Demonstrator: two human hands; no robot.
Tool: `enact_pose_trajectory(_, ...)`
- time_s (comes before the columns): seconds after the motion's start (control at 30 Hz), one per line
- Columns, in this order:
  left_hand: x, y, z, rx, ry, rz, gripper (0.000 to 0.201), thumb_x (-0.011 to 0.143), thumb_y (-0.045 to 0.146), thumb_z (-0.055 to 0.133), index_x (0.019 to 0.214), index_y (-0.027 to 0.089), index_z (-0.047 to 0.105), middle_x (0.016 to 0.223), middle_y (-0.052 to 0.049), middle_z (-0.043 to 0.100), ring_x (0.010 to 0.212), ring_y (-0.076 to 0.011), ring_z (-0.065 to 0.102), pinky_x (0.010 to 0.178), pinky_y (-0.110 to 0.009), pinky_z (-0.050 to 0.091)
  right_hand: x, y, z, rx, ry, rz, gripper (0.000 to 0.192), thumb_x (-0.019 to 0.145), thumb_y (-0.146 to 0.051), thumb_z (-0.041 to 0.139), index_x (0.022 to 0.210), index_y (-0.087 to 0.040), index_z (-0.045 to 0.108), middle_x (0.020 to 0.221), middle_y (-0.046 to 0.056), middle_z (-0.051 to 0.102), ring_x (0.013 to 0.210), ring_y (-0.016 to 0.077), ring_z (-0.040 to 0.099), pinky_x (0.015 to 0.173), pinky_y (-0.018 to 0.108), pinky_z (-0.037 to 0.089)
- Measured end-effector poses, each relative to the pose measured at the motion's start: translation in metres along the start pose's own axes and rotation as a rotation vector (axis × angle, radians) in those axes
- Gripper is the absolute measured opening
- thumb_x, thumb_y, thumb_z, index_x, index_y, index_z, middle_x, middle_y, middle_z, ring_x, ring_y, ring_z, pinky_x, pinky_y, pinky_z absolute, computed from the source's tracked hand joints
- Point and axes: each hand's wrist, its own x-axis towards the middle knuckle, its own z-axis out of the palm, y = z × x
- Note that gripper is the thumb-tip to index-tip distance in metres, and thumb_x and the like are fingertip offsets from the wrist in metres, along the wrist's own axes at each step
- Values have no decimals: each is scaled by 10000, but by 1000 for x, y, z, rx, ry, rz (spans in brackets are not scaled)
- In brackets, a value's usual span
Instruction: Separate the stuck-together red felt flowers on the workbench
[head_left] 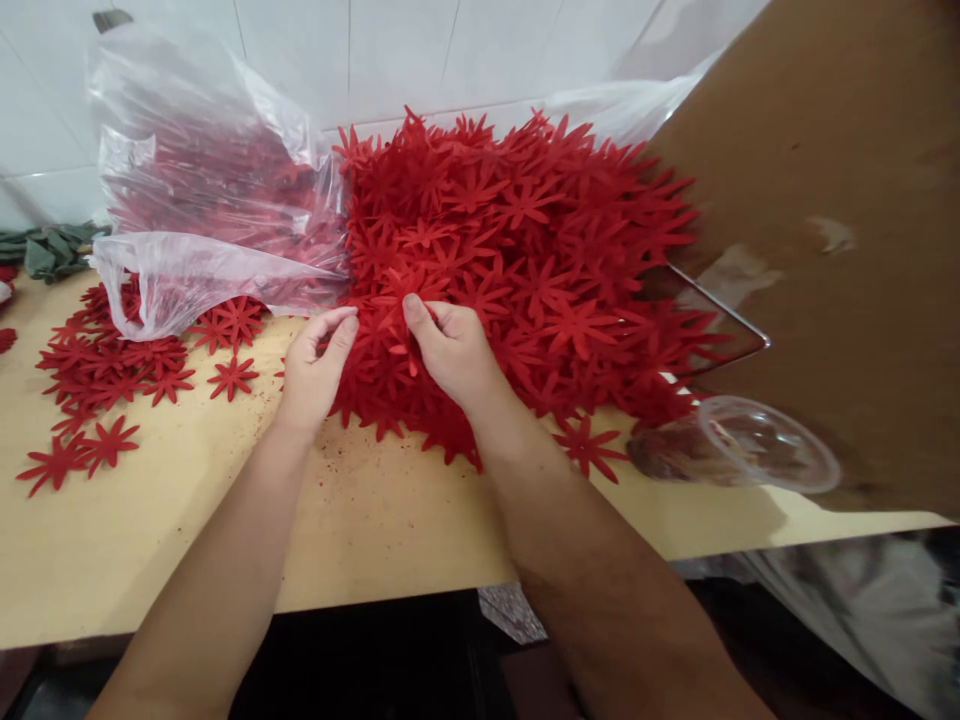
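Observation:
A big heap of red flower-shaped cutouts [517, 220], felt-like with narrow petals, fills the middle of the table. In front of it, my right hand [450, 350] pinches a red flower cutout [397, 330] between thumb and fingers. This piece partly blends into the heap behind. My left hand [319, 360] is just to the left, thumb and forefinger brought together at the heap's edge. Whether a small piece sits between those left fingertips, I cannot make out.
A clear plastic bag [217, 270] of red cutouts stands left of the heap, with loose red flowers [112, 370] before it. Green leaves [52, 250] lie far left. On the right are a clear plastic cup [772, 445] on its side and a brown board [847, 180].

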Motion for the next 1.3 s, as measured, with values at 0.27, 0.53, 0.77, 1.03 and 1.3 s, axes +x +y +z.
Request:
enact_pose_trajectory(0.27,-8,-1,15,-21,-99,-37,145,684,193,603,825,158,611,805,-15,637,710,-86,553,725,-239,447,-2,6,8,9,80,-49,471,805,-566,373,549,-175,427,512,-36,395,503,67,380,508,231,312)
enact_pose_trajectory(0.53,0,-4,9,-99,41,-76,79,683,161,577,763,160,576,709,11,598,637,-68,515,664,-216,428,7,12,1,198,218,-25,280,759,-428,546,627,-185,501,561,-32,481,518,71,444,534,230,391)
enact_pose_trajectory(0.77,-2,0,10,-156,65,-75,75,694,154,565,768,160,573,689,16,592,596,-58,506,619,-203,434,10,8,-6,342,259,94,454,779,-601,384,616,-191,486,520,-39,435,451,55,431,428,200,351)
enact_pose_trajectory(1.03,-1,-1,9,-168,55,-41,82,708,170,579,790,165,583,722,8,611,639,-67,532,661,-217,449,-5,-1,14,287,-134,8,336,637,-478,658,785,-191,566,777,11,614,730,119,574,691,268,477)
enact_pose_trajectory(1.3,-5,2,10,-104,65,-19,140,733,267,587,825,164,610,832,-18,642,774,-88,567,764,-232,450,-4,-1,11,99,6,-16,271,756,-381,549,593,-176,481,514,-50,411,503,73,388,526,238,351)
